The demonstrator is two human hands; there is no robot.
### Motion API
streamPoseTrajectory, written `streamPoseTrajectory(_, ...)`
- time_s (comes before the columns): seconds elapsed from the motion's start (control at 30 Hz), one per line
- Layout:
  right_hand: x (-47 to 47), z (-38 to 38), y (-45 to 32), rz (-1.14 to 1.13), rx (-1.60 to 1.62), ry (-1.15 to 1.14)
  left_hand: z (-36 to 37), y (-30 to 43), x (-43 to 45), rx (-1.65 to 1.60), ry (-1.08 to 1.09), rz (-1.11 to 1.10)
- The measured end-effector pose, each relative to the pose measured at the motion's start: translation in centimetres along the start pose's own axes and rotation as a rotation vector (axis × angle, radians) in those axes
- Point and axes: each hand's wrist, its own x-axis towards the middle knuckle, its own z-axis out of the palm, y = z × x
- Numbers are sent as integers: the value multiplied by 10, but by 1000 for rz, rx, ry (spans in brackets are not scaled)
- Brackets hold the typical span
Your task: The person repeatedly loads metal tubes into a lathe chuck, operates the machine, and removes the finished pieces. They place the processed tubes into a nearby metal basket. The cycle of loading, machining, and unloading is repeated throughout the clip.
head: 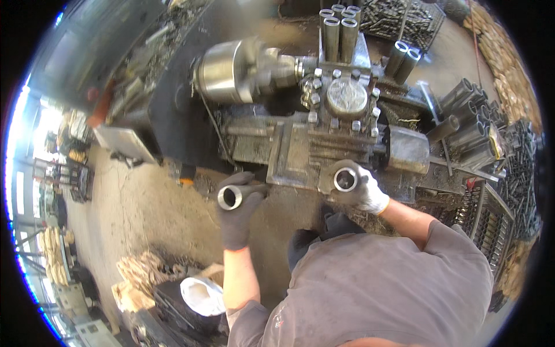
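My left hand [236,223], in a dark glove, grips a metal tube [230,198] whose open end faces up toward me. It is in front of the lathe, over the concrete floor. A second metal tube [346,179] is in my right hand [367,193], which wears a dark-palmed glove with a white back. This hand is at the near edge of the lathe carriage, below the bolted tool post [347,96]. Beyond my hands, the lathe chuck [221,73] looks shiny and partly blurred. The lower parts of both tubes are hidden by my gloves.
Several tubes [332,39] stand upright behind the tool post, with two more tubes [395,65] to their right. Several dark tubes [472,130] lie piled at the lathe's right end. Metal scraps [399,19] fill a bin at the back. A white sack [201,295] sits lower left.
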Motion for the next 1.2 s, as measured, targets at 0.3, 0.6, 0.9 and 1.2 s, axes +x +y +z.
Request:
streamPoseTrajectory(0.3, 1, -46, -36, 92, -663, -197, 89, -68, 113, 393, -324, 171)
streamPoseTrajectory(0.6, 183, -67, -142, -374, -870, -280, 85, -84, 117, 345, -457, 101)
streamPoseTrajectory(0.9, 354, -22, -7, -23, -604, -1160, 8, -60, 108, 466, -370, 283)
streamPoseTrajectory(1.2, 356, -80, -63, -405, -263, 432, -12, -4, 276, 1232, 42, 931)
